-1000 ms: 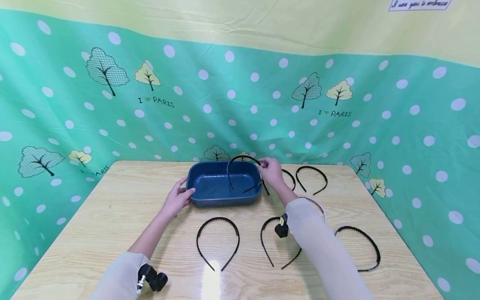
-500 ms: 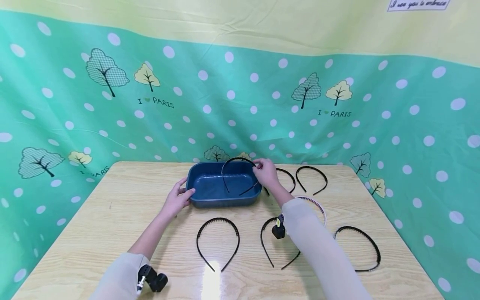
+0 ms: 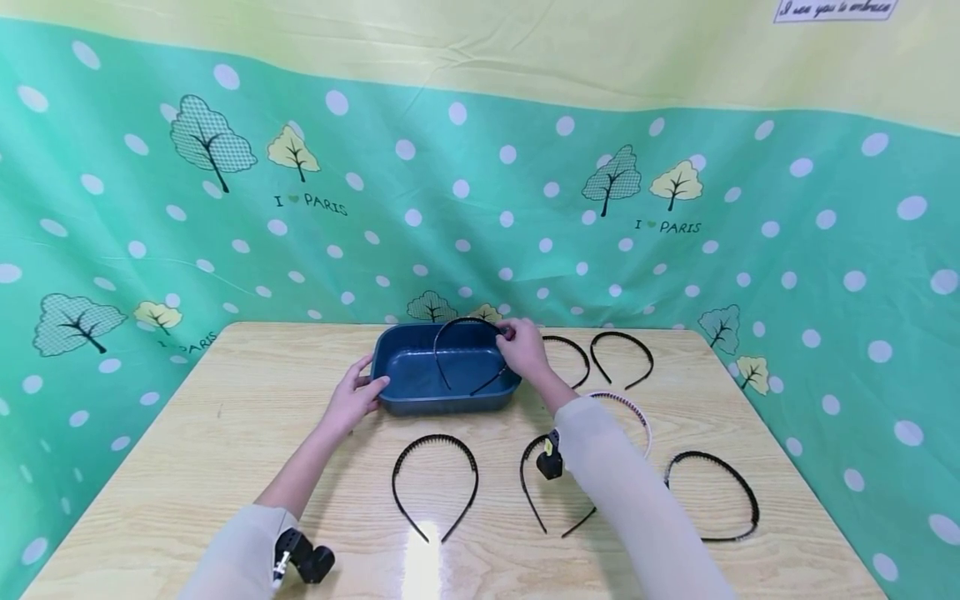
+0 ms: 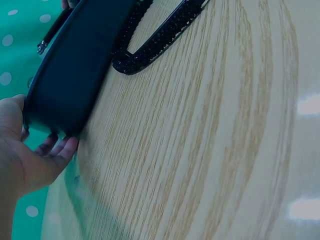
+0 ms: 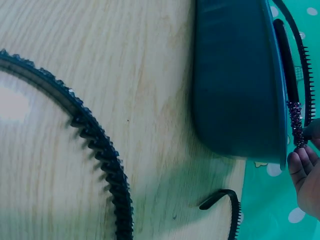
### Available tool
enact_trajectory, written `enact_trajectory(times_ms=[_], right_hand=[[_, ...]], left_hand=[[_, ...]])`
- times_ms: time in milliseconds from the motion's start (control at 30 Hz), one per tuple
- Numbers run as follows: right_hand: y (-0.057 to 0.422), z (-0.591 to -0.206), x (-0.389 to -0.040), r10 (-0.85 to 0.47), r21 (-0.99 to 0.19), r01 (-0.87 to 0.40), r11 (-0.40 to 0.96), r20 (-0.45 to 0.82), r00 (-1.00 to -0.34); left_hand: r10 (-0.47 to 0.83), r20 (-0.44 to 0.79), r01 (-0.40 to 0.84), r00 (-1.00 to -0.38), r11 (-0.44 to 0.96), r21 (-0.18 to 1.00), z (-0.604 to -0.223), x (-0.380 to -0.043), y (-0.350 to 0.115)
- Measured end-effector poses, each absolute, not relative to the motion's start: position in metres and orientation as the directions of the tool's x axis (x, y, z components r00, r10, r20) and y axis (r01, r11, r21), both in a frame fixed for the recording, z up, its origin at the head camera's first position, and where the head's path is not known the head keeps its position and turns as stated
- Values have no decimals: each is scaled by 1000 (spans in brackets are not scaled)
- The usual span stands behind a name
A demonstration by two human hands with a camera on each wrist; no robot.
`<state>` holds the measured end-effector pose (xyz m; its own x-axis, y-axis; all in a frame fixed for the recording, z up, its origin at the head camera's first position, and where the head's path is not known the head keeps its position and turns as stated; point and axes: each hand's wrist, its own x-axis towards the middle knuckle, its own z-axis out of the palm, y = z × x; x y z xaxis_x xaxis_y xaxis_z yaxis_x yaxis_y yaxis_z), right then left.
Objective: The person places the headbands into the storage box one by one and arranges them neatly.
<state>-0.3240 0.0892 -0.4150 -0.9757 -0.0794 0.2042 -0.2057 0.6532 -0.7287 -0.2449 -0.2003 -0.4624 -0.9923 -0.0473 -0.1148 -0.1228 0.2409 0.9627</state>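
Note:
A dark blue plastic bin (image 3: 442, 406) stands at the back middle of the table. At its left end my left hand (image 3: 352, 400) grips it, thumb over the rim and fingers against the outer wall, as the left wrist view also shows. My right hand (image 3: 527, 350) pinches a black toothed headband (image 3: 467, 319) by its right side. This headband hangs over the bin's right half, its two ends pointing down toward the inside. In the right wrist view, the fingers hold the headband at a glittery, beaded stretch (image 5: 296, 117) just beyond the bin's rim.
Black headbands lie about the bin: one in front (image 3: 436, 437), one partly behind the right sleeve (image 3: 522, 479), one far right (image 3: 750, 492), two at the back right (image 3: 651, 358). A white headband (image 3: 643, 417) shows beside the right forearm. A polka-dot curtain (image 3: 480, 208) hangs behind the table.
My right hand has moved left with the black headband, bringing it further over the bin and slightly lower. My left hand has stayed on the bin's left end.

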Motion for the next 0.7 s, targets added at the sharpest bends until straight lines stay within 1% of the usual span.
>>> enact_trajectory(times_ms=[267,700], right_hand=[[80,-416,-323,-91,-719,-218,660,212,-973],[71,-418,-321,-67,-747,-201,633,206,-976]], left_hand=[[-48,-111,-119,-993,233,965,-463,-245,-201],[-48,-106,-114,-993,226,967,-464,-244,-201]])
